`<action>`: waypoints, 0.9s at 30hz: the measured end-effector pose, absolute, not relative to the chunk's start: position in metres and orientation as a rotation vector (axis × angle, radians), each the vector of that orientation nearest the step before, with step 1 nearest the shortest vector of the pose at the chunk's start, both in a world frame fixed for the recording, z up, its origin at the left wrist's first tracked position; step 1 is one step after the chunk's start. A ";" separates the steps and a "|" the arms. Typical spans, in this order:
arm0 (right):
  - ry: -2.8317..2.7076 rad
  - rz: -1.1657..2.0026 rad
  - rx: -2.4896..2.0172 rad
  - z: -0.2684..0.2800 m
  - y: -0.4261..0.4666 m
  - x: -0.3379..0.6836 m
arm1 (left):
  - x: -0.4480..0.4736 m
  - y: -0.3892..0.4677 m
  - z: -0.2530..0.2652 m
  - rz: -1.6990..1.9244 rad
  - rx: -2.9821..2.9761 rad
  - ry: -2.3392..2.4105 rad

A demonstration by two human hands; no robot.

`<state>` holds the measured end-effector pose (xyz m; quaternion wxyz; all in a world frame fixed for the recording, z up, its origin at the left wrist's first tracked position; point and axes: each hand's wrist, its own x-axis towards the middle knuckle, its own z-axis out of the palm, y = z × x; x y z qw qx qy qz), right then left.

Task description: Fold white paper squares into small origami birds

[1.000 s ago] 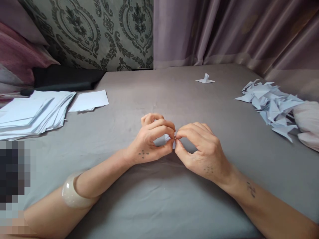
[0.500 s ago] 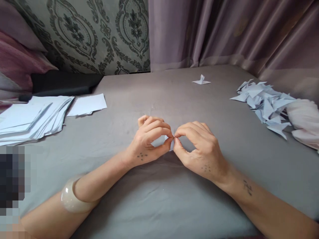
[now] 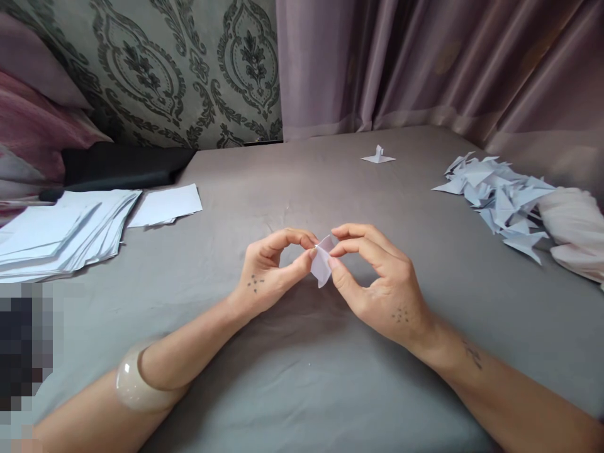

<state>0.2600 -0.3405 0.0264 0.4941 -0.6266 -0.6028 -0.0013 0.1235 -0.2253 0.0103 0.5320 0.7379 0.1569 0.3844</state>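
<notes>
The left hand [image 3: 262, 274] pinches one edge of a small folded paper [image 3: 321, 264] between thumb and forefinger, and the right hand [image 3: 389, 286] grips its other edge, holding it near the middle of the frame above the grey cloth [image 3: 283, 365]. Half a second ago the fingertips met and nearly hid the paper; now they have parted and more of it shows, which suggests the folding has moved from pressing a crease to shaping the piece. A paper stack [image 3: 70, 233] lies at the left, a pile of folded pieces [image 3: 500, 195] at the right, and farther off, upper right of centre, a single paper bird [image 3: 379, 157] before the curtain [image 3: 325, 69].
</notes>
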 end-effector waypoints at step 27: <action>-1.174 0.429 -1.548 0.024 -0.336 0.266 | 0.125 -0.220 0.009 0.716 1.687 0.364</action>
